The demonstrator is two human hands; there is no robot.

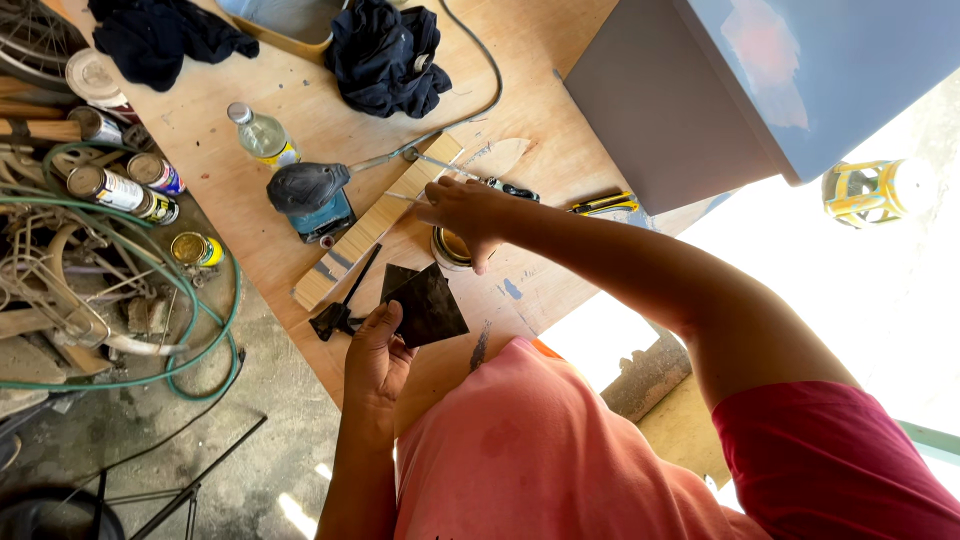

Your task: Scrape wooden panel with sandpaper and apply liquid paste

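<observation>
Head view: left hand [378, 352] fingers pinch dark sandpaper sheet [428, 305]; right hand [465, 212] grips thin stick [400, 196].

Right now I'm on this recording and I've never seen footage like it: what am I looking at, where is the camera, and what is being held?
There is no machine here. A person wears a camera on the head, so the single picture looks down over a pink shirt at their own two bare hands.

The left hand holds a dark square sheet, possibly sandpaper. The right hand reaches over a small open tin and appears to grip a thin stick; its tip is hard to make out.

The surface is a plywood table. On it lie a light wooden slat, a power sander, a clear bottle, a yellow utility knife, a dark cloth and a grey cable. Several cans and a green hose sit to the left of the table.
</observation>
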